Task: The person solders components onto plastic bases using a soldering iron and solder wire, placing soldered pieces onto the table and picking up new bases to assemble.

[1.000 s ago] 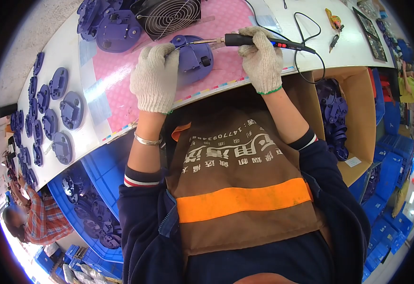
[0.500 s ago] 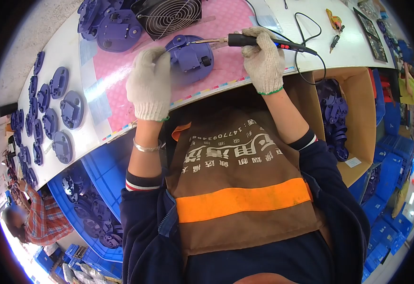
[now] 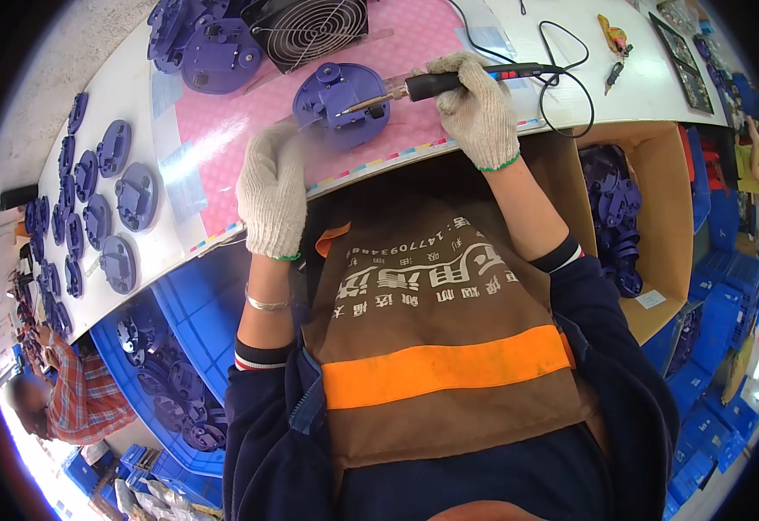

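Observation:
My right hand [image 3: 477, 113], in a white knit glove, is closed around the black handle of a soldering iron [image 3: 433, 85]. The iron's tip points left, over the lower middle of a round purple plastic part [image 3: 342, 91]; I cannot tell whether it touches. That part lies on a pink mat [image 3: 214, 113]. Close to its lower left is my gloved left hand [image 3: 273, 193], fingers drawn together. Its fingertips are blurred, and what they hold, if anything, cannot be made out.
A black fan with a wire guard [image 3: 314, 33] stands behind the part. More purple parts [image 3: 221, 56] lie beside it, with several [image 3: 136, 198] spread at left. A cardboard box [image 3: 649, 191] and blue bin [image 3: 193, 317] hold others. The iron's cable [image 3: 562, 52] loops at right.
The soldering iron's tip has moved from the top of the purple part down toward its lower middle. My left hand has drawn back toward me, away from the part's top.

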Tool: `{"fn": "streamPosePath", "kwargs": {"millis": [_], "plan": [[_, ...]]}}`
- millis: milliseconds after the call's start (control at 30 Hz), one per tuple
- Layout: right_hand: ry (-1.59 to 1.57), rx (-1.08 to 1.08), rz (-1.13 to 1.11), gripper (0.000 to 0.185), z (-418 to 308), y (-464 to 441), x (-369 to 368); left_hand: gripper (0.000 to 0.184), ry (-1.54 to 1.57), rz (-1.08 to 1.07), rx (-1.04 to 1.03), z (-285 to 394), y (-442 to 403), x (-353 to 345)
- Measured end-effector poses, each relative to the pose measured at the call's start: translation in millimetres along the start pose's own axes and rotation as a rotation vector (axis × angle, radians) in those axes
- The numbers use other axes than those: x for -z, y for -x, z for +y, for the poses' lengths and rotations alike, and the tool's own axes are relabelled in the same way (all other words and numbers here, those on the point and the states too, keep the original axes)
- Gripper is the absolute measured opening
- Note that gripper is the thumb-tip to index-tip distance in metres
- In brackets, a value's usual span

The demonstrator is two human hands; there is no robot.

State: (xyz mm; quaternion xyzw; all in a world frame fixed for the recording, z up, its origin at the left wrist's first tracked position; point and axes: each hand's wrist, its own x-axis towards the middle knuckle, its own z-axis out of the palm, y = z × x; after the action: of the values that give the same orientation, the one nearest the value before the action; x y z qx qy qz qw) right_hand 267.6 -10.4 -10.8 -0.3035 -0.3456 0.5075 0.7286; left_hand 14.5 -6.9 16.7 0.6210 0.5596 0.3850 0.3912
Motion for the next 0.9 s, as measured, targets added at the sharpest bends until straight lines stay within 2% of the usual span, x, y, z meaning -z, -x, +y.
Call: {"fn": "streamPosePath", "kwargs": {"millis": [67, 167, 267, 367, 467, 567, 667, 767, 867, 900], "plan": [[0.039, -0.002, 0.016, 0.019, 0, 1, -2, 0.023, -0.080, -0.018, -0.035, 0, 1, 3], [0.025, -0.040, 0.007, 0.019, 0, 1, 1, 0.023, -0.174, 0.017, -0.204, -2, 5, 2], [-0.065, -0.131, 0.015, 0.020, -5, 1, -3, 0.023, -0.302, 0.094, -0.096, 12, 8, 1], [-0.010, -0.065, -0.015, 0.020, 0, 0, 1, 0.022, 0.057, 0.001, 0.202, 21, 10, 4], [0.010, -0.041, -0.020, 0.020, 0, 0, 0, 0.022, 0.062, 0.027, 0.068, 1, 4, 5], [-0.014, -0.052, -0.040, 0.020, 0, 0, -1, 0.019, -0.095, 0.066, -0.190, 3, 7, 2], [-0.038, -0.101, -0.035, 0.019, -1, 0, -2, 0.017, -0.184, 0.100, -0.095, 16, 9, -2], [-0.005, -0.087, -0.042, 0.019, 0, 0, -1, 0.017, -0.358, 0.084, -0.132, 12, 7, -2], [-0.058, -0.150, 0.004, 0.018, -6, 3, -8, 0.018, -0.459, 0.108, -0.291, 7, 4, -1], [-0.016, -0.112, -0.014, 0.018, -4, 2, -7, 0.019, -0.457, 0.125, -0.310, 5, 3, 0]]}}
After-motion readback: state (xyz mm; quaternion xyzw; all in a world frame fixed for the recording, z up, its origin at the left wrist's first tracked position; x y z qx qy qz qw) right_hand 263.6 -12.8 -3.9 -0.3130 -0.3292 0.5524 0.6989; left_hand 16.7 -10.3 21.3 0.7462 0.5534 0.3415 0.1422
